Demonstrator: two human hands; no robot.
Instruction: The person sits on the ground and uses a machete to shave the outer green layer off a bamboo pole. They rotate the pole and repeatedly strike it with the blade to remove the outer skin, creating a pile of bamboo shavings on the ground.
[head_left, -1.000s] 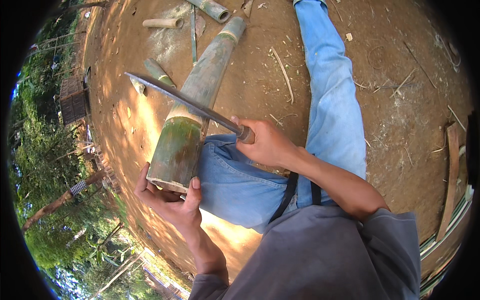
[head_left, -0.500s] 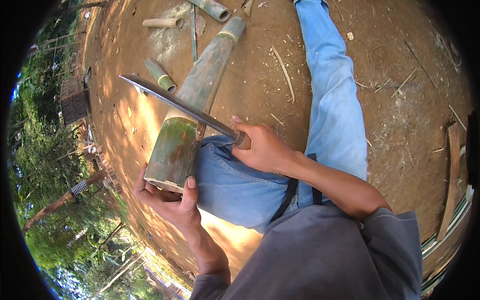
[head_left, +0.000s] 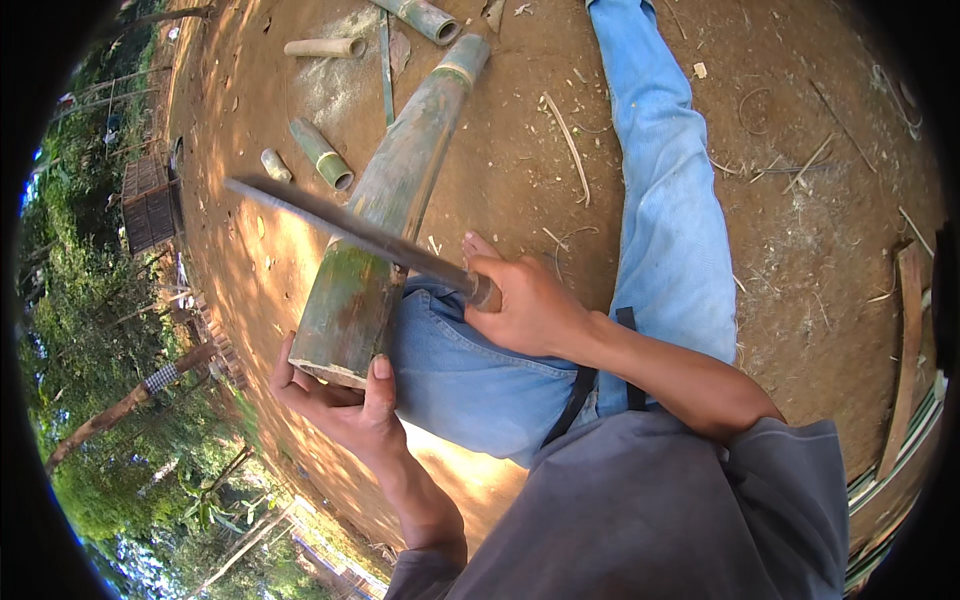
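A thick green bamboo stalk [head_left: 345,305] slants away from me, its near end beside my thigh. My left hand [head_left: 345,408] grips that near cut end from below, thumb on the right of the rim and fingers round the left. In my right hand [head_left: 530,300] is a machete [head_left: 350,225], its wooden handle wrapped by my fingers. The long dark blade crosses above the bamboo and points to the left; its tip is slightly blurred. Whether the blade touches the bamboo I cannot tell.
Short bamboo pieces [head_left: 322,155] lie on the dirt ground [head_left: 500,180] at the far left, near a pale bamboo tube [head_left: 325,47]. My jeans-clad leg [head_left: 665,180] stretches forward on the right. Long strips [head_left: 905,350] lie at the right edge. Trees and a woven cage [head_left: 150,200] stand left.
The machete blade has swung slightly down and toward me, uncovering a small bamboo piece behind it. My left hand and the bamboo end have shifted very slightly.
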